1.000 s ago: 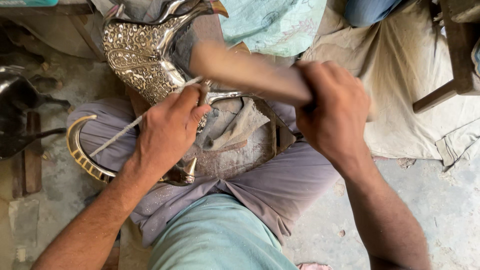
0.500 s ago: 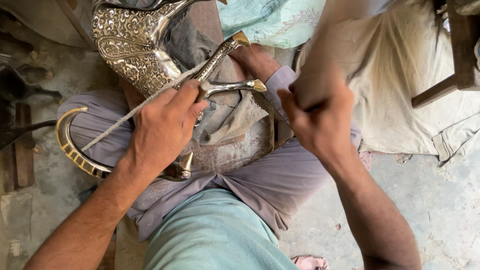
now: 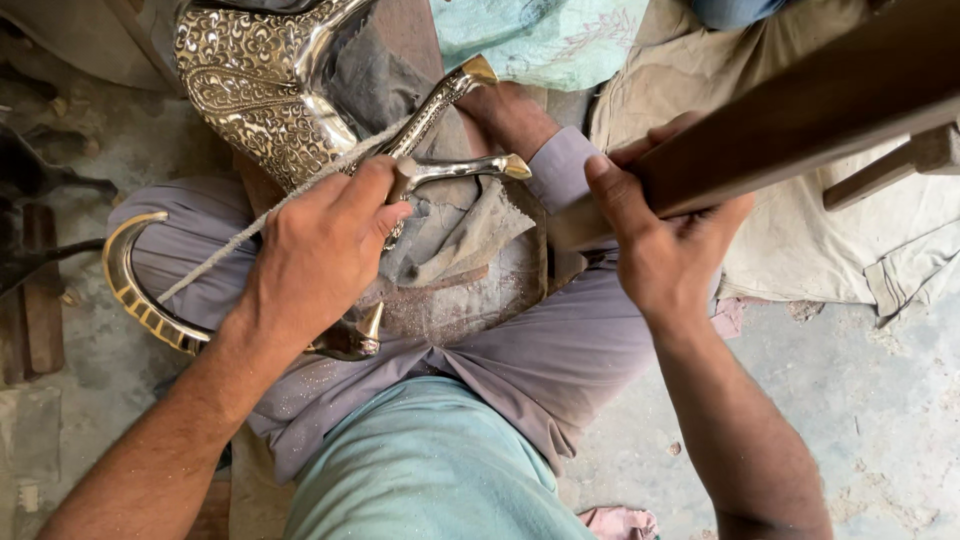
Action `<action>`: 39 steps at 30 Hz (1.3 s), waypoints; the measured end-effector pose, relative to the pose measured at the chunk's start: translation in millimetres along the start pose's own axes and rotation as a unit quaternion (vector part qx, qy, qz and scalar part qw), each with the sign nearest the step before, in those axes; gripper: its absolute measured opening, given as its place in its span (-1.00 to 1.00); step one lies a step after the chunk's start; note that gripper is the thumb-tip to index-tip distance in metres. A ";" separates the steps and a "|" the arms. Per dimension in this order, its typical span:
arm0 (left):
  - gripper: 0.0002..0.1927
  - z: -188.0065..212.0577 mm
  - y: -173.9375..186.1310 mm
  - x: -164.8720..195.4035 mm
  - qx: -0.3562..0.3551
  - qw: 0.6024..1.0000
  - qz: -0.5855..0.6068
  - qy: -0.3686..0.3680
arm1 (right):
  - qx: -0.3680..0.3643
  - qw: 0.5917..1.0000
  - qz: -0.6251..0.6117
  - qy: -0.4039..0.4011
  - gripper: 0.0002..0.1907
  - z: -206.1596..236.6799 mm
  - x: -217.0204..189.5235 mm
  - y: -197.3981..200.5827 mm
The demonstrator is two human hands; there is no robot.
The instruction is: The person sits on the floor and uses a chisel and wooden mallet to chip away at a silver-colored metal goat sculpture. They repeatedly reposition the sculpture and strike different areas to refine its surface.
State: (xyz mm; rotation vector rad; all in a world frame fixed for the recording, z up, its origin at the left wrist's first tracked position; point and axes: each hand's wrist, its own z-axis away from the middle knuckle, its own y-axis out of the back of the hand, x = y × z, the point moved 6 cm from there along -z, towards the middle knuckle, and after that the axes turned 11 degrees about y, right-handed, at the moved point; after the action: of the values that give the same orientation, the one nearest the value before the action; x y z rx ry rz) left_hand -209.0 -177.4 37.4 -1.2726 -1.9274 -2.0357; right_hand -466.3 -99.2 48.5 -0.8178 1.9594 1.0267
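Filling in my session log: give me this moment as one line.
left hand: pinching thin metal rod against engraved metal vessel | right hand: gripping raised wooden stick | cloth on lap

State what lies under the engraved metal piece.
Under the engraved metal piece lies a grey cloth over the lap; the left hand hides its lower part.

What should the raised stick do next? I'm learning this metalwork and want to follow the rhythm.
Probably bring the wooden stick down onto the thin rod. The right hand holds the stick lifted, clear of the work, while the left hand pinches the rod against the ornate metal piece on the lap.
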 end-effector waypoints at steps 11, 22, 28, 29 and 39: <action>-0.66 -1.6 0.1 4.6 -0.044 0.999 -0.025 0.013 | -0.034 0.998 0.045 -0.031 -0.84 10.6 7.1 -1.2; -0.75 64.8 90.9 -6.8 0.129 0.978 0.028 0.160 | -0.044 0.909 0.217 -0.354 -0.57 147.7 92.5 67.1; -0.74 100.8 85.2 -31.5 0.139 0.952 0.139 0.233 | 0.123 0.907 0.112 -0.387 -0.68 240.9 126.9 61.8; -0.74 102.4 81.8 -34.9 0.136 0.951 0.145 0.237 | 0.147 0.911 0.069 -0.380 -0.71 244.8 130.6 61.7; -0.69 108.2 53.4 -57.2 0.107 0.878 0.397 0.246 | 0.135 0.915 0.090 -0.370 -0.77 242.2 116.0 58.9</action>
State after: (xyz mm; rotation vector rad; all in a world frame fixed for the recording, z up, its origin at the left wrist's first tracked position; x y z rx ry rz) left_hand -86.8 -123.8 33.2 -1.0812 -1.0901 -1.4641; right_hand -492.3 116.0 -120.6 -0.0529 1.4692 0.9511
